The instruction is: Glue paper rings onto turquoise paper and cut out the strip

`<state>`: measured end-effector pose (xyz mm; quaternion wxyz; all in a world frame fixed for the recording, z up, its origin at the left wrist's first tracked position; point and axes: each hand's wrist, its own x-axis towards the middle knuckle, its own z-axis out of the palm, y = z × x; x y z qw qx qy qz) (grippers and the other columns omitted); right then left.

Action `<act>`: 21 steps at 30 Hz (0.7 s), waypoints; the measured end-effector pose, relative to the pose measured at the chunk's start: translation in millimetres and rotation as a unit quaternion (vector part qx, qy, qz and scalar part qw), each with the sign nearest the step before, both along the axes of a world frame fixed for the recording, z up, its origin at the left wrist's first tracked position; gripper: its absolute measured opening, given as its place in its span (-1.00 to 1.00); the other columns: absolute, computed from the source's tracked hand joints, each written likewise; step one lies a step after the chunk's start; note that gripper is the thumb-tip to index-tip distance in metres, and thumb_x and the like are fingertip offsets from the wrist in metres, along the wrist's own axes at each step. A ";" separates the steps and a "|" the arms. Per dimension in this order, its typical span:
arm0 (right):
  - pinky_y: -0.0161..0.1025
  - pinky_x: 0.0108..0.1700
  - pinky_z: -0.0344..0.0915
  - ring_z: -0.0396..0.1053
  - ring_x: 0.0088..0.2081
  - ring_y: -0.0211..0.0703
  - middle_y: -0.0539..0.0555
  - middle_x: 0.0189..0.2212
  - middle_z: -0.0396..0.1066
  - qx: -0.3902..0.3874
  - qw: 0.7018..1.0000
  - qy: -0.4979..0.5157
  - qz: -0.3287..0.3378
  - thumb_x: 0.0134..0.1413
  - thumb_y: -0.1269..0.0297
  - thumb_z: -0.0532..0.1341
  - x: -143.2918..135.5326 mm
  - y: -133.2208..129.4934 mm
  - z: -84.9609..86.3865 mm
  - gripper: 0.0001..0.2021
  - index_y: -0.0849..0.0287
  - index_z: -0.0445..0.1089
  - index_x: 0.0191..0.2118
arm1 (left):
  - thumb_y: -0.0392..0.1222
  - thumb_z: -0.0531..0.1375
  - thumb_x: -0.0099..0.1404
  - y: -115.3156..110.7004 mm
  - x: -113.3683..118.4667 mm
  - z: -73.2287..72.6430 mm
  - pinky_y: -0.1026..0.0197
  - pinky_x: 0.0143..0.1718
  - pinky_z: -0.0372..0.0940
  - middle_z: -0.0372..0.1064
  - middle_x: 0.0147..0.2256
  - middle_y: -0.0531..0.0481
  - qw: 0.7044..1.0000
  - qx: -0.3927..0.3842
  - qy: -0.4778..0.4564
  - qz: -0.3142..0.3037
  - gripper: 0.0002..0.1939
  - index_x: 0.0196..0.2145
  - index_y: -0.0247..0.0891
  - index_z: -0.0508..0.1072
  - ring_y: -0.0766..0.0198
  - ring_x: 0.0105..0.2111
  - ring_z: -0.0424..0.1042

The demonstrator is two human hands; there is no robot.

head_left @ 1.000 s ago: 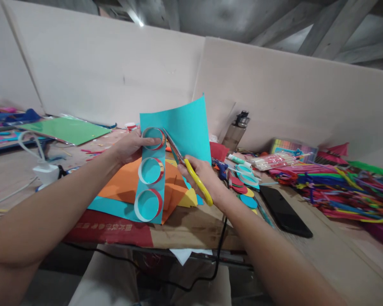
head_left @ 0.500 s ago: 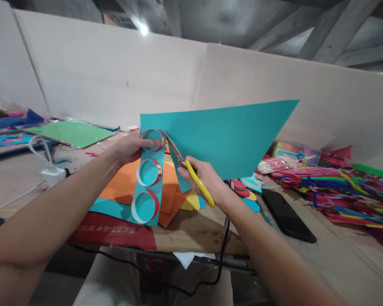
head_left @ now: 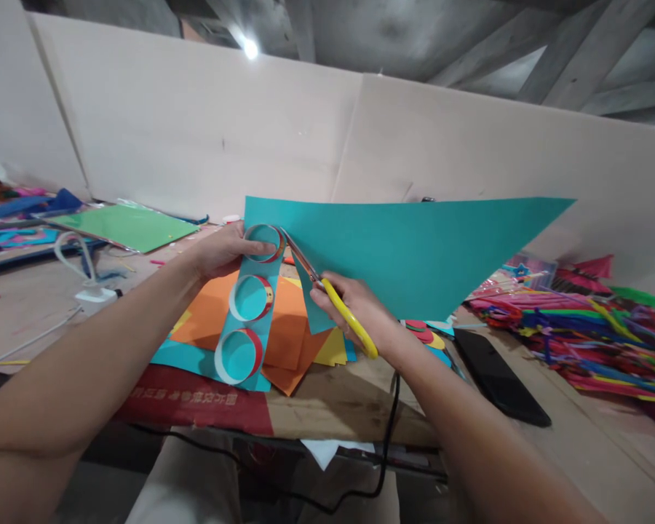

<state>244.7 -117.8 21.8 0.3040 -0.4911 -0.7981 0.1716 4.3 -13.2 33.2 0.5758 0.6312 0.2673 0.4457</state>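
A large teal sheet of paper (head_left: 415,247) is held up above the table. My left hand (head_left: 226,249) pinches its left edge, thumb inside the topmost of three short rings (head_left: 239,356) standing out from a teal strip at that edge. The rings are white inside, red outside. My right hand (head_left: 354,302) grips yellow-handled scissors (head_left: 349,316), their blades in the slit between the strip and the rest of the sheet. The strip is still joined to the sheet at the top.
Orange paper sheets (head_left: 284,335) lie beneath the strip. To the right are a black phone (head_left: 499,378), cut paper circles (head_left: 419,333) and a heap of coloured pipe cleaners (head_left: 589,342). A green sheet (head_left: 125,225) and a white charger (head_left: 95,298) lie left.
The teal sheet's right side has swung outward to the right and its far corner sits lower. Both hands keep their hold; the blades stay in the slit.
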 end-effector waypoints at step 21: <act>-0.29 -0.44 -0.04 0.02 -0.49 -0.31 -0.13 -0.55 0.14 -0.010 0.999 -0.045 0.018 0.27 0.00 0.14 6.1 0.0 20.9 -0.68 0.11 0.23 -0.41 | -0.29 0.49 -0.13 -1.7 -1.2 5.4 0.24 -0.49 0.41 0.53 -0.49 -0.10 0.999 -0.006 0.027 -0.045 -0.82 -0.49 -0.28 0.62 0.22 -0.51 0.46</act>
